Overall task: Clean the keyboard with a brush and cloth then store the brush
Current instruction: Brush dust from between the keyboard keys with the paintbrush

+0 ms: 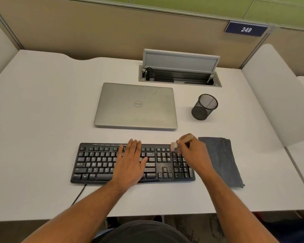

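black wired keyboard [98, 163] on white desk [33, 106], pale crumbs on its number pad. left hand [130, 163] flat on the middle keys, fingers straight. right hand [193, 153] pinching brush [174, 146] at the keypad's top. folded grey cloth [221, 160] just right. beyond: closed dell laptop [137, 106], mesh pen cup [204, 106].

Both bare forearms reach forward from the lower edge of the view. Left hand [130, 162]: palm down, fingers straight and together, thumb out to the side. Right hand [194, 153]: fingers curled in a pinch, apparently round a slim handle.
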Action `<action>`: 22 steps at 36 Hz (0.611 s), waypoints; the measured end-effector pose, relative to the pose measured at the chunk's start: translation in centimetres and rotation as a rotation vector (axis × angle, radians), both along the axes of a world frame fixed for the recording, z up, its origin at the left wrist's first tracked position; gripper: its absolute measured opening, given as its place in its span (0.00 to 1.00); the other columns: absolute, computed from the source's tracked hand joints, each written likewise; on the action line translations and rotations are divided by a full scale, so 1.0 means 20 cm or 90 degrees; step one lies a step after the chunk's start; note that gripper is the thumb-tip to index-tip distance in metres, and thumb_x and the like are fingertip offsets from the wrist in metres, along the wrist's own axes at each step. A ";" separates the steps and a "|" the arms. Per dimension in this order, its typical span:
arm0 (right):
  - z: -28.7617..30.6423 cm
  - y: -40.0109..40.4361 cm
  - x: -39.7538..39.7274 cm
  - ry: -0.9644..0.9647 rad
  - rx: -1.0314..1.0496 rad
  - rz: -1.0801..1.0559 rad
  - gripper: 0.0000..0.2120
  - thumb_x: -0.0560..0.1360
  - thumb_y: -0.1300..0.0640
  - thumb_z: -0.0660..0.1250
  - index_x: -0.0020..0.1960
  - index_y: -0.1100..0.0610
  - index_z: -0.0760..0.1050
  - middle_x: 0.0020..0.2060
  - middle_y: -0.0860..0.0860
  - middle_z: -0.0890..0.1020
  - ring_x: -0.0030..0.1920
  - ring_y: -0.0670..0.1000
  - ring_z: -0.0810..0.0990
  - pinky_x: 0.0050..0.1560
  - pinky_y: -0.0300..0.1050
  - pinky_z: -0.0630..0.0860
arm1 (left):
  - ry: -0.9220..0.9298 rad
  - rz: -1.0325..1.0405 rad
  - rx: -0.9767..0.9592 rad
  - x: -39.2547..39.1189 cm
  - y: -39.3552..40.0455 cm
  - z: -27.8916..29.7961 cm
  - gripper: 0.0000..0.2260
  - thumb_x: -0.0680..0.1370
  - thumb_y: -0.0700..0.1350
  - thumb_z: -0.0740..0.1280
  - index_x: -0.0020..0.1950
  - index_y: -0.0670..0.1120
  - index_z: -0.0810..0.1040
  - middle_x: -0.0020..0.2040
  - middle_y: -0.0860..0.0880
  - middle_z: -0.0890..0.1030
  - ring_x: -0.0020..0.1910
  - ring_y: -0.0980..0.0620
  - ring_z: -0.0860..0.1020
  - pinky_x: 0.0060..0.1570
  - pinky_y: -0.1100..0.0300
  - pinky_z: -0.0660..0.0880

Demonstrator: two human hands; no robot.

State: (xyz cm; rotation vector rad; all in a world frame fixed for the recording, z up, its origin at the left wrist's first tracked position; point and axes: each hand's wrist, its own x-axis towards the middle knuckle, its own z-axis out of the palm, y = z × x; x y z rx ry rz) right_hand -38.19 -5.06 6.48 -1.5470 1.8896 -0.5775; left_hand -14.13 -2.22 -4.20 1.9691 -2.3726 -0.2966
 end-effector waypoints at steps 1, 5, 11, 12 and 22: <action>-0.01 0.00 0.00 0.005 0.012 0.014 0.07 0.83 0.47 0.66 0.48 0.47 0.77 0.36 0.45 0.84 0.38 0.43 0.84 0.43 0.43 0.82 | 0.001 0.000 0.002 0.00 0.00 0.00 0.35 0.82 0.63 0.37 0.84 0.45 0.51 0.83 0.46 0.55 0.83 0.48 0.48 0.80 0.42 0.46; 0.00 0.00 0.00 0.058 0.045 0.044 0.10 0.83 0.46 0.65 0.49 0.51 0.78 0.34 0.45 0.84 0.37 0.44 0.84 0.43 0.45 0.82 | 0.003 0.002 0.000 0.00 0.00 0.00 0.35 0.82 0.63 0.37 0.84 0.45 0.50 0.83 0.46 0.55 0.83 0.48 0.48 0.80 0.42 0.46; 0.02 -0.02 -0.02 -0.086 -0.037 -0.053 0.07 0.80 0.50 0.72 0.46 0.51 0.80 0.35 0.43 0.85 0.37 0.40 0.84 0.45 0.41 0.81 | -0.003 0.002 -0.011 0.00 0.00 -0.01 0.33 0.83 0.62 0.41 0.84 0.45 0.53 0.83 0.45 0.58 0.83 0.48 0.51 0.80 0.43 0.46; 0.01 -0.03 -0.02 -0.090 -0.023 -0.037 0.06 0.80 0.51 0.72 0.46 0.51 0.81 0.36 0.45 0.86 0.38 0.40 0.85 0.46 0.43 0.82 | -0.004 0.001 -0.012 0.00 0.00 0.00 0.33 0.83 0.62 0.41 0.84 0.45 0.53 0.83 0.45 0.58 0.83 0.48 0.51 0.80 0.43 0.45; 0.00 -0.07 -0.18 0.102 0.027 0.039 0.08 0.83 0.49 0.65 0.46 0.49 0.78 0.37 0.44 0.84 0.42 0.44 0.83 0.45 0.47 0.78 | -0.007 0.000 -0.014 0.00 0.00 -0.01 0.33 0.83 0.62 0.41 0.84 0.44 0.53 0.83 0.45 0.58 0.83 0.47 0.52 0.80 0.42 0.47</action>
